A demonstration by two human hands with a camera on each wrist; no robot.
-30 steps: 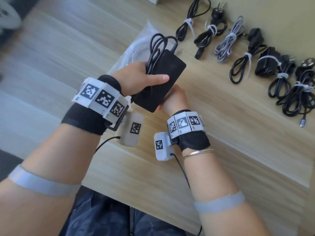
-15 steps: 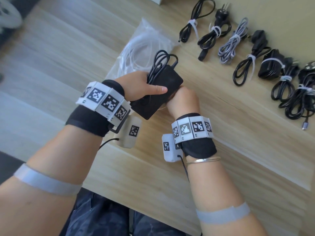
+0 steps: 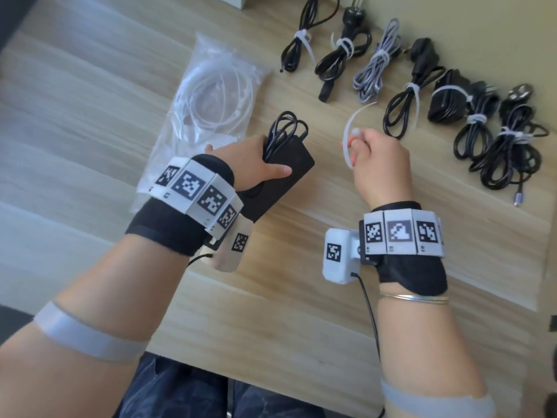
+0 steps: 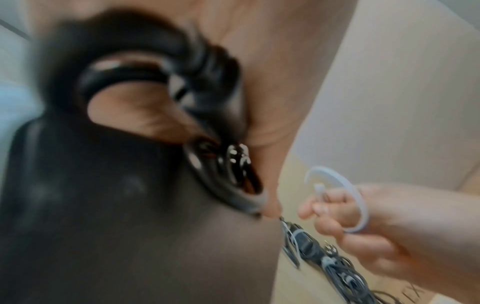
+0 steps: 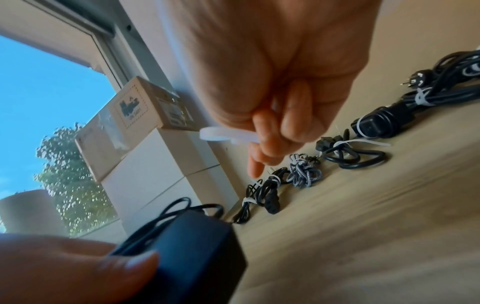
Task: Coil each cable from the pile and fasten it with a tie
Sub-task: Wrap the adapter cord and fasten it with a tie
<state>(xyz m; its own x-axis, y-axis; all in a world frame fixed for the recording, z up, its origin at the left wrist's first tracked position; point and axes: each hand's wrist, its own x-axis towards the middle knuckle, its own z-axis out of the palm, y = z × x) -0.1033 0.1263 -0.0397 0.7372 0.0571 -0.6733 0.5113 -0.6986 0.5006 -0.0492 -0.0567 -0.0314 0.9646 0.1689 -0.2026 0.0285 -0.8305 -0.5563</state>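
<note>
My left hand [image 3: 256, 164] grips a black power adapter [image 3: 280, 182] with its coiled black cable [image 3: 284, 131] pressed against the brick, held above the wooden table [image 3: 301, 297]. The same adapter [image 5: 197, 253] and left thumb show in the right wrist view. My right hand [image 3: 376, 164] is off to the right of the adapter, apart from it, and pinches a curved white cable tie [image 3: 349, 134]. In the left wrist view the tie [image 4: 348, 197] arcs around the right hand's curled fingers [image 4: 327, 207], beside the blurred coil [image 4: 145, 82].
A clear bag of white ties [image 3: 211, 101] lies left of the adapter. Several tied cable bundles [image 3: 407, 95] lie in a row along the table's far right side. Boxes [image 5: 135, 115] are stacked by a window. The table's near edge is close to my lap.
My right hand has left the adapter and moved to the right with a white tie now in its fingers. The left hand still holds the adapter and coil.
</note>
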